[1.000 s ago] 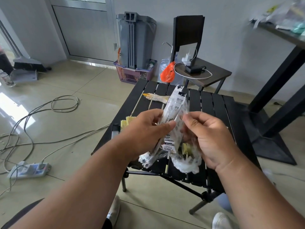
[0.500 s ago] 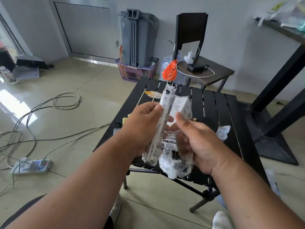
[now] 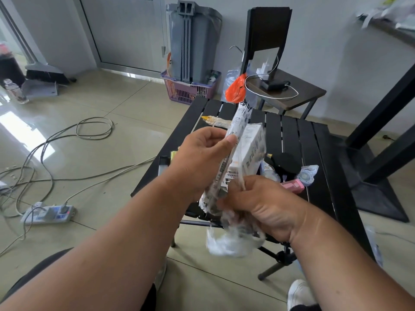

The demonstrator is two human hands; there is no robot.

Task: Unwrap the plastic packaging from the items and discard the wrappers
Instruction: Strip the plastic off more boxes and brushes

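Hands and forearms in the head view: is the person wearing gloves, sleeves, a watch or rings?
Both hands, left and right, are bare, with no gloves. Both forearms are uncovered up to the frame edge; no sleeve shows. No watch, bracelet or ring is visible on the parts in view.

A power strip (image 3: 48, 213) is lying on the floor left of the slatted table (image 3: 318, 153); a chair (image 3: 283, 86) is standing behind it, possibly touching.

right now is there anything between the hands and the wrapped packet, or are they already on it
Nothing visible stands between them. The left hand grips the long wrapped packet near its middle, and the right hand pinches its clear film lower down, with crumpled plastic bunched beneath it. Both are held above the black slatted table.
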